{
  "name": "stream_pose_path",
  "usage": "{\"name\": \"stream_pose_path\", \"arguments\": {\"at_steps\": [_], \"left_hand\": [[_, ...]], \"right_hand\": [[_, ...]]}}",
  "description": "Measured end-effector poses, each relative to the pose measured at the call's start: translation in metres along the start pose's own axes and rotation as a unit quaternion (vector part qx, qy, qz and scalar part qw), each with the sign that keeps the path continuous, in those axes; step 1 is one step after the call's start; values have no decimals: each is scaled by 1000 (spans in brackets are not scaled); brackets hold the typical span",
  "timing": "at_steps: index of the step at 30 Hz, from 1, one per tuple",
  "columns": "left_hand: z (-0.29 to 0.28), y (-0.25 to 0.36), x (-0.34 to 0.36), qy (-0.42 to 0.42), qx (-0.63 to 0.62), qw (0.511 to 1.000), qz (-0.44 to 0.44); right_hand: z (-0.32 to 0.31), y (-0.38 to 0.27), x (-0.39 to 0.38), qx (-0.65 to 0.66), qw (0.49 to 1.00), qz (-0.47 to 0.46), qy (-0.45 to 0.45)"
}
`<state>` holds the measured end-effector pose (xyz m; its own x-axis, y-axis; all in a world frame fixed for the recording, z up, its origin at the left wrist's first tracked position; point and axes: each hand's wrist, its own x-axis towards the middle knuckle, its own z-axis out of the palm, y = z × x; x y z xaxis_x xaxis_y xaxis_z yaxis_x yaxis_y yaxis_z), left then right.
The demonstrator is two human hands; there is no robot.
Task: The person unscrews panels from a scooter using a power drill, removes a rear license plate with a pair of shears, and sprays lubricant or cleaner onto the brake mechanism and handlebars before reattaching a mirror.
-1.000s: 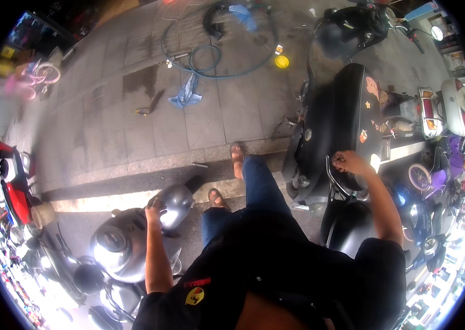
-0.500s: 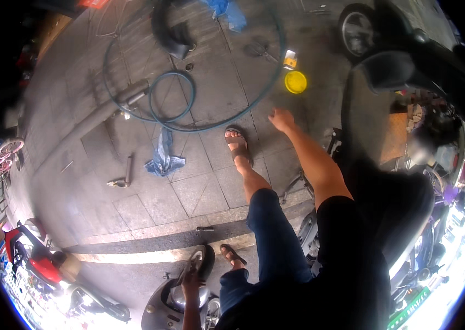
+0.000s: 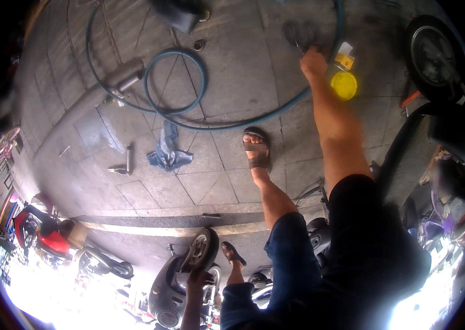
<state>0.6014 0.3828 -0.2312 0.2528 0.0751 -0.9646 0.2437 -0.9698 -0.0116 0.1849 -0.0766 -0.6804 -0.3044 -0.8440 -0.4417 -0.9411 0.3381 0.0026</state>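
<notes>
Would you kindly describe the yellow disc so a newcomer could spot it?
Find the big, looping blue-green hose. Just outside its right side, near the person's right hand, lies the yellow disc. Its round outline distinguishes it from the boxy carton beside it.

Paving (image 3: 238, 71): hose (image 3: 216, 129) laid across, its loop (image 3: 204, 82) at left. Cloth (image 3: 170, 157) between loop and near edge; pliers (image 3: 117, 170) left of cloth. Disc (image 3: 344, 86) right of hose, box (image 3: 344, 60) just beyond disc, indistinct item (image 3: 297, 36) left of box. Scooter (image 3: 167, 297) outside the near edge.
</notes>
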Motion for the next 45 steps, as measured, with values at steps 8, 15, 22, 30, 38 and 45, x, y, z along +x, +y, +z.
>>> {"name": "stream_pose_path", "arguments": {"at_steps": [8, 15, 22, 30, 38, 45], "left_hand": [[-2, 28, 20, -1, 88, 995, 36], [-20, -27, 42, -68, 128, 979, 145], [-45, -11, -21, 28, 368, 659, 656], [-70, -144, -130, -182, 403, 625, 644], [-34, -329, -181, -447, 215, 783, 375], [36, -503, -140, -506, 201, 819, 183]], "right_hand": [[3, -34, -36, 105, 988, 61, -95], [-4, -95, -241, 402, 896, -10, -187], [-164, -104, -566, 359, 816, -339, -301], [-260, -25, -870, 578, 794, -188, -8], [-213, 143, -1074, 623, 780, 35, 41], [-108, 243, -1212, 734, 677, -27, -37]]}}
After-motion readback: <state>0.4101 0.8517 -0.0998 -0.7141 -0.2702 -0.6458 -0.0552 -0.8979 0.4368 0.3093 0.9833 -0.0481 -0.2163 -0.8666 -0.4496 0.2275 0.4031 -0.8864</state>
